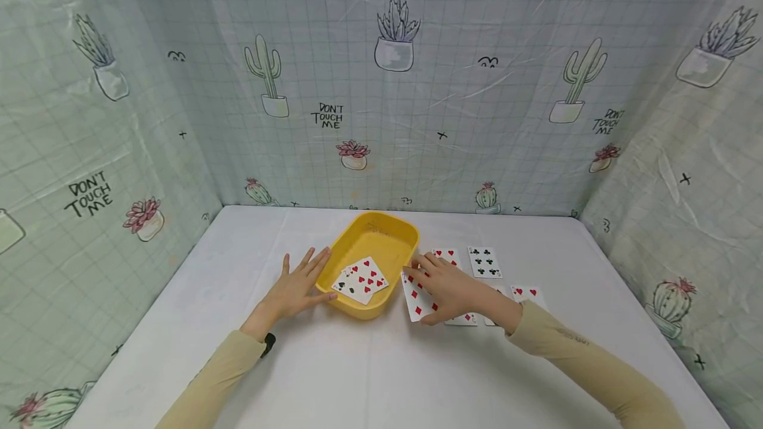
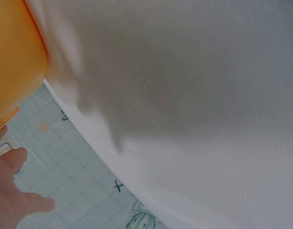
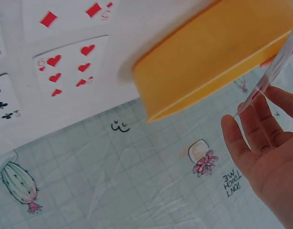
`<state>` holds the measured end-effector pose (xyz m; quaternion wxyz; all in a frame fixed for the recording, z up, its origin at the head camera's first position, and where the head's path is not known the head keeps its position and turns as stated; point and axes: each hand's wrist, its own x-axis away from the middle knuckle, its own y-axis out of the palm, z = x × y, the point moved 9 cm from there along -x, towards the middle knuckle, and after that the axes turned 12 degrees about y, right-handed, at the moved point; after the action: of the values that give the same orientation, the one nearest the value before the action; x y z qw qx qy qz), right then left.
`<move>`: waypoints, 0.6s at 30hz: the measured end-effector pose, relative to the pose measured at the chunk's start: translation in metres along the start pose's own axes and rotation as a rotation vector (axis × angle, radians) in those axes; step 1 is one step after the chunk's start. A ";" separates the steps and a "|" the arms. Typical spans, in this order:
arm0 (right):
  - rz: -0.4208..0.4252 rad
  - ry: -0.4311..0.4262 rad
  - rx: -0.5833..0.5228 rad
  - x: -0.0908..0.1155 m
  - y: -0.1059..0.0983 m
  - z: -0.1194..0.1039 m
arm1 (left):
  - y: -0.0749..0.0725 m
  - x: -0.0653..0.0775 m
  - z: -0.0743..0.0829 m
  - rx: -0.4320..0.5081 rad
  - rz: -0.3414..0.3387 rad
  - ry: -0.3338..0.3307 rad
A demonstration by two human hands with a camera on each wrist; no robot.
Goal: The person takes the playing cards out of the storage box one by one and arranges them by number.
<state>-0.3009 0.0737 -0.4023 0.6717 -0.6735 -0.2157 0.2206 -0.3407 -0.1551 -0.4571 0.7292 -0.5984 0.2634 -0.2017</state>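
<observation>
A yellow plastic bin (image 1: 384,238) stands mid-table, tilted a little in the head view, with several playing cards (image 1: 365,279) lying face up near its front end. My left hand (image 1: 295,290) rests on the bin's left rim with fingers spread and straight. At the right side, my right hand (image 1: 450,288) pinches a diamonds playing card (image 1: 415,302) between thumb and fingers, beside the bin's wall. In the right wrist view that card (image 3: 278,71) shows nearly edge-on against the fingertips. The left wrist view catches only part of the left hand (image 2: 13,191) and bin (image 2: 15,52).
To the right of the bin, several face-up cards lie on the white table (image 1: 357,376): a six of clubs (image 1: 485,262), a six of hearts (image 3: 70,70), a diamonds card (image 1: 463,319) and another hearts card (image 1: 527,294). Some are partly hidden under my right arm. A patterned cloth (image 1: 381,151) walls the table.
</observation>
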 end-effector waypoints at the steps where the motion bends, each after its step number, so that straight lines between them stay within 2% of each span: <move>1: -0.002 0.009 -0.004 0.003 0.002 0.002 | 0.000 0.000 0.000 0.001 0.001 0.000; 18: 0.058 0.040 -0.009 0.056 0.019 0.017 | -0.001 -0.001 0.001 -0.013 -0.002 0.002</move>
<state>-0.2657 0.1199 -0.4216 0.6662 -0.6867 -0.1839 0.2255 -0.3405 -0.1542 -0.4561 0.7248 -0.6034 0.2646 -0.2012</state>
